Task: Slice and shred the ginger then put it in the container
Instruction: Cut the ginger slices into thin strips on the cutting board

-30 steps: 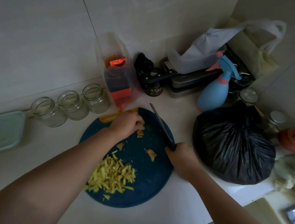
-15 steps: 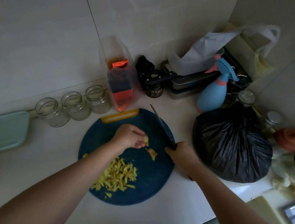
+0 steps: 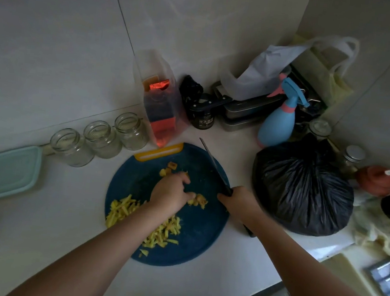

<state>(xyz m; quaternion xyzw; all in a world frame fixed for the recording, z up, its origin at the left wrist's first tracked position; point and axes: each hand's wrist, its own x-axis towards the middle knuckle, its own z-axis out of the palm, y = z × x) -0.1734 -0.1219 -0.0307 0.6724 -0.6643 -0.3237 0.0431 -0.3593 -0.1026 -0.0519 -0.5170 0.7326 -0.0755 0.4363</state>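
A round dark blue cutting board [image 3: 202,243] lies on the white counter. A pile of yellow ginger shreds [image 3: 123,209] covers its left and lower part. Small ginger bits [image 3: 171,167] lie near the board's far edge. My left hand [image 3: 171,194] is over the board's middle, its fingertips on a flat ginger piece [image 3: 199,200]; whether they pinch it is unclear. My right hand [image 3: 240,204] grips the handle of a knife [image 3: 213,165], whose dark blade points away over the board's right side.
Three glass jars [image 3: 100,138] stand behind the board at left, beside a pale green lidded container [image 3: 9,171]. A black bag [image 3: 302,188] sits right of the board. A blue spray bottle [image 3: 279,119], a clear plastic box [image 3: 160,105] and tins crowd the back corner.
My left hand came from the board's far edge toward its middle, onto the ginger piece near the knife. Small bits it covered now show. The knife hand barely moved.
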